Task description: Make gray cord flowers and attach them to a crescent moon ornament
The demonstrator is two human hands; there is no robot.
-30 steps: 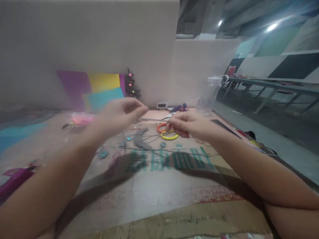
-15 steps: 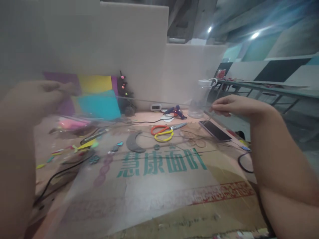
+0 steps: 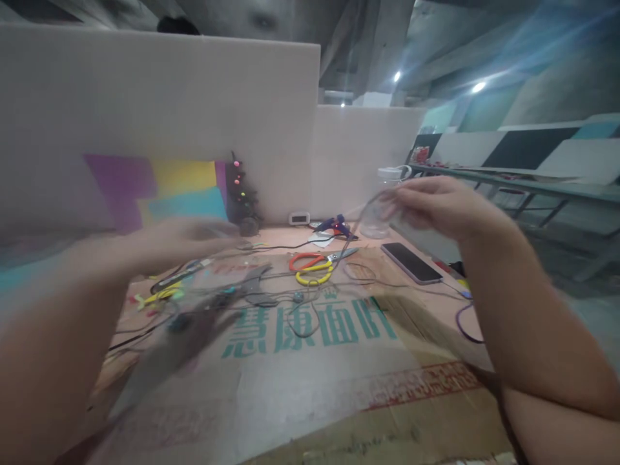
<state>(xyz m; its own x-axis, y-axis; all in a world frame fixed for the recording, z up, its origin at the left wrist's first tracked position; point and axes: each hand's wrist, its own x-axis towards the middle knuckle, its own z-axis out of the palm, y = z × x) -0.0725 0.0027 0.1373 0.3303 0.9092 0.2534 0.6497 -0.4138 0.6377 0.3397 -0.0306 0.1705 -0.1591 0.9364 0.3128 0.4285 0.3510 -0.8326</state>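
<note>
A thin grey cord [image 3: 352, 234] hangs from the pinched fingers of my right hand [image 3: 429, 203], raised in front of the clear lidded bottle [image 3: 375, 223]. It sags down toward the scissors [image 3: 310, 268], which have one orange and one yellow handle. My left hand [image 3: 194, 240] is smeared by motion above the left part of the cardboard, so its fingers cannot be read. Beneath it lie a dark grey crescent-shaped piece [image 3: 256, 287] and small dark bits. Loops of cord rest on the cardboard sheet [image 3: 300, 394], printed with green characters.
A phone [image 3: 411, 261] lies at the table's right edge. Behind the scissors sits a dark blue glue gun [image 3: 338, 225] beside a small white digital display [image 3: 299, 219]. Coloured sheets [image 3: 186, 177] and a small decorated tree [image 3: 241, 200] stand against the white partition [image 3: 159, 97].
My left hand has come down and inward to the right. The cord, stretched taut between both hands before, now hangs slack from my right hand, which has moved slightly left.
</note>
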